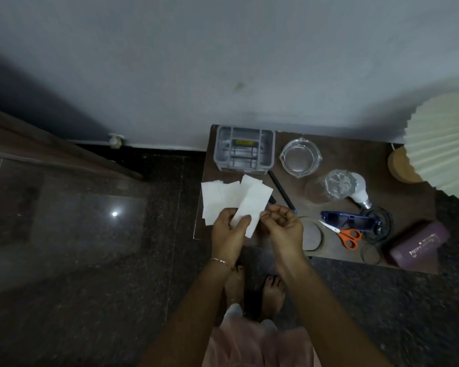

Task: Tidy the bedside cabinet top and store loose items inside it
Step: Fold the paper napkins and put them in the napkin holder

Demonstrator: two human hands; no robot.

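Note:
Several white paper slips [233, 198] are fanned out above the left end of the brown cabinet top [337, 144]. My left hand [227, 234] holds them from below, thumb pressed on the front slip. My right hand [282, 223] pinches the right edge of the front slip [255, 205], fingers curled. On the cabinet top lie a black pen [281, 190], a grey plastic organiser box [245, 148], a glass ashtray [300, 157], a clear glass [326, 188], a light bulb [358, 192], blue sunglasses [347, 219], orange-handled scissors [345, 235] and a maroon case [419, 243].
A pleated cream lamp shade [443, 147] on a cork base [400, 165] fills the right back corner. A round coaster [312, 234] and a coiled black cable [379, 225] lie near the front edge. The wall runs behind; dark polished floor spreads to the left. My bare feet stand before the cabinet.

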